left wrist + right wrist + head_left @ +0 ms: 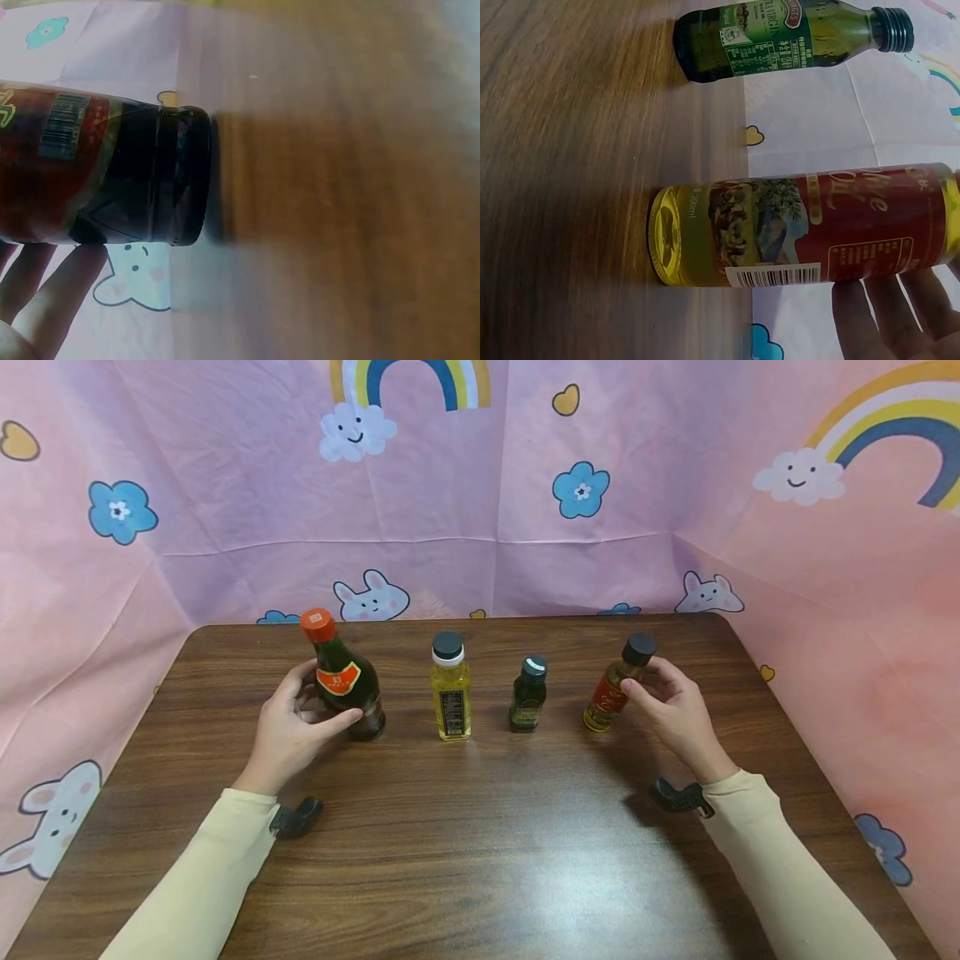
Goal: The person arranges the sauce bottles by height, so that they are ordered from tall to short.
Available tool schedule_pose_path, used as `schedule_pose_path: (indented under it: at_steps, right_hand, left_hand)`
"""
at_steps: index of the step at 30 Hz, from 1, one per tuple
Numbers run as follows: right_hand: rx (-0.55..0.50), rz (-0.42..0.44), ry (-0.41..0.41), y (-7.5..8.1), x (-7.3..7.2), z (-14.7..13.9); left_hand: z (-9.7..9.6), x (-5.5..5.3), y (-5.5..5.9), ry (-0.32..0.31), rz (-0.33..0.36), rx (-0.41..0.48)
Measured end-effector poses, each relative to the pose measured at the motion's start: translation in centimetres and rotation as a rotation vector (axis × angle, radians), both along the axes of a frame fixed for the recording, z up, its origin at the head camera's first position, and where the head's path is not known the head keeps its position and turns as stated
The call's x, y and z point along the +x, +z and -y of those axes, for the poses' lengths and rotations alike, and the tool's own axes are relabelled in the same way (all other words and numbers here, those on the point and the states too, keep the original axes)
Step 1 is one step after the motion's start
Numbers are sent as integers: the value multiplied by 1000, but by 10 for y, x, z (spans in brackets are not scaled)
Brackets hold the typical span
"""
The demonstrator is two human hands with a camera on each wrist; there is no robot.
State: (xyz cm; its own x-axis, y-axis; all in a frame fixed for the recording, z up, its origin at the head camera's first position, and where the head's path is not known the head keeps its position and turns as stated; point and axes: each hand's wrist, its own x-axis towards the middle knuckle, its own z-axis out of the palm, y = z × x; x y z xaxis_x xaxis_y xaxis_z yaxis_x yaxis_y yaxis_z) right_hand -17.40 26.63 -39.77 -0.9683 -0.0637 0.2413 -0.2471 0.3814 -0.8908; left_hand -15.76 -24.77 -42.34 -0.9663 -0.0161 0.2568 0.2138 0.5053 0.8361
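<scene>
At the left, my left hand (288, 727) holds a dark glass bottle (352, 681) with a red cap and red label, thumb in front and fingers behind. In the left wrist view, the dark base of this bottle (135, 172) shows close over the table, with fingers along its side. My right hand (678, 714) grips an olive oil bottle (609, 693) with a black cap and red label, thumb on the near side. The right wrist view shows yellow oil in that olive oil bottle (810, 232) and fingertips (855, 315) against its label.
Between the hands stand a clear bottle of yellow oil (452, 693) with a dark cap and a small green olive oil bottle (528, 697). All are on a brown wooden table (450, 860). A patterned pink cloth (450, 510) hangs behind and at both sides.
</scene>
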Motion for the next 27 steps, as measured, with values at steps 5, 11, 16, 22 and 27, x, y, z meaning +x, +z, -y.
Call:
schedule_pose_path:
  at_steps: [5,11,16,22,27]
  right_hand:
    - [-6,3,3,0,0,1]
    - [-7,11,4,0,1,1]
    - [-10,21,-4,0,2,2]
    - [-14,11,-3,0,2,3]
    - [-16,-12,0,-3,1,3]
  left_hand:
    - [-2,-11,7,7,-12,25]
    - [-2,-27,17,14,-27,22]
    - [0,-41,23,18,-31,22]
    - [2,-58,30,-22,3,-5]
    - [2,-73,33,-66,1,3]
